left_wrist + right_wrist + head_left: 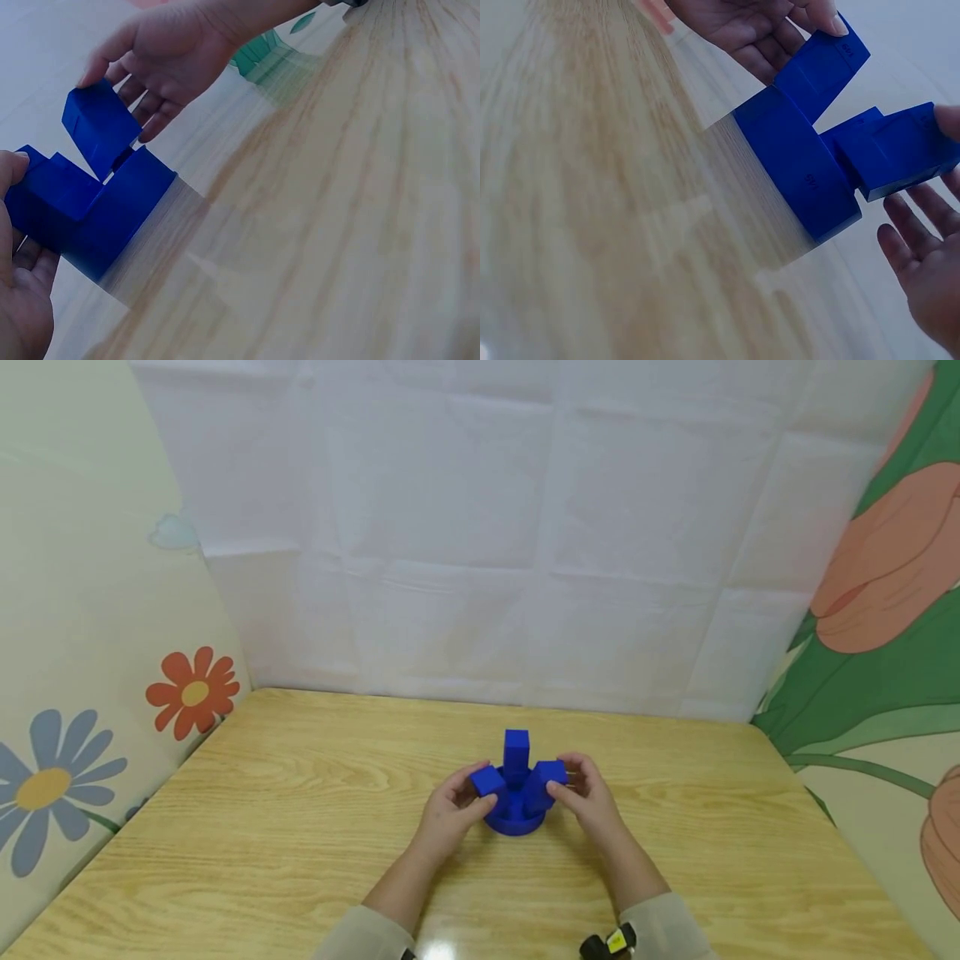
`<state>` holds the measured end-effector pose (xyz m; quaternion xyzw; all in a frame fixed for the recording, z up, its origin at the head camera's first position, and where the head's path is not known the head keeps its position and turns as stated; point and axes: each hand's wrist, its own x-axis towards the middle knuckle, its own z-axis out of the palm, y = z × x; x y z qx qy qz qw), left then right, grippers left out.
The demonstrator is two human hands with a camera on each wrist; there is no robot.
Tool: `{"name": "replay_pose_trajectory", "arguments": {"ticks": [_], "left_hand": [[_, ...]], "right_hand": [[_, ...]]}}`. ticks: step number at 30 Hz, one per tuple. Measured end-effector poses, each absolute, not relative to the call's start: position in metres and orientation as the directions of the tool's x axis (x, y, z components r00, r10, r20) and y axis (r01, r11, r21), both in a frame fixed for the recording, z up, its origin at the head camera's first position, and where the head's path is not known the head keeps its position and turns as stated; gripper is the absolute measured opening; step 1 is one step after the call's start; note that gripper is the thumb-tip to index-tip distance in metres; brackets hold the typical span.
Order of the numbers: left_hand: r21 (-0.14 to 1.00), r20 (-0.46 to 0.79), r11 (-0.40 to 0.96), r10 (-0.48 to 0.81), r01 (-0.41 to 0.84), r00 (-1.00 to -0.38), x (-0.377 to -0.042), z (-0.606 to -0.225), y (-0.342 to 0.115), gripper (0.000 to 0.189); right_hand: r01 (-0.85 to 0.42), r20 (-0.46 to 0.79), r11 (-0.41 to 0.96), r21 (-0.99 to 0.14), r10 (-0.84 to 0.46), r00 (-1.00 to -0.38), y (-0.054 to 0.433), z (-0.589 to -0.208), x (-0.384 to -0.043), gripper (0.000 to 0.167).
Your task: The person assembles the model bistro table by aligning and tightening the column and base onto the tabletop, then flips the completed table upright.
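A round blue base [513, 828] rests on the wooden table, with several blue blocks rising from it. My left hand [446, 818] pinches the left block [487, 780] between thumb and fingers; this block leans outward over the rim. On the other side, my right hand [596, 806] grips the right block [551, 771], thumb on the near face and fingers behind; it tilts outward too. At the back a tall blue block [517, 750] stands upright, touched by neither hand. In the right wrist view, small raised marks show on the base's side wall [802, 176].
The light wooden table [262, 827] stretches out on all sides of the base. A creased white cloth [480, 527] hangs along its back edge. Flower-printed panels [90, 610] close off the left and right sides.
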<state>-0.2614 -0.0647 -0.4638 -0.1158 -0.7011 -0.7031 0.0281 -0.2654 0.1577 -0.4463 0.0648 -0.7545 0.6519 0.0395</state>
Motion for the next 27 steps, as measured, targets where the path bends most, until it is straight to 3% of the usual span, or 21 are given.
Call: {"name": "replay_pose_trajectory", "arguments": {"ticks": [12,27], "left_hand": [[0.977,0.214,-0.031,0.126,0.212,-0.969,-0.262,-0.465,-0.065,0.051],[0.977,0.215,-0.035,0.120,0.212,-0.969,-0.262,-0.465,-0.064,0.050]], "right_hand": [[-0.209,0.204,0.020,-0.978,-0.139,-0.969,0.170,-0.448,-0.260,0.034],[-0.229,0.189,0.216,-0.949,-0.191,-0.963,0.168,-0.445,-0.253,0.046]]}}
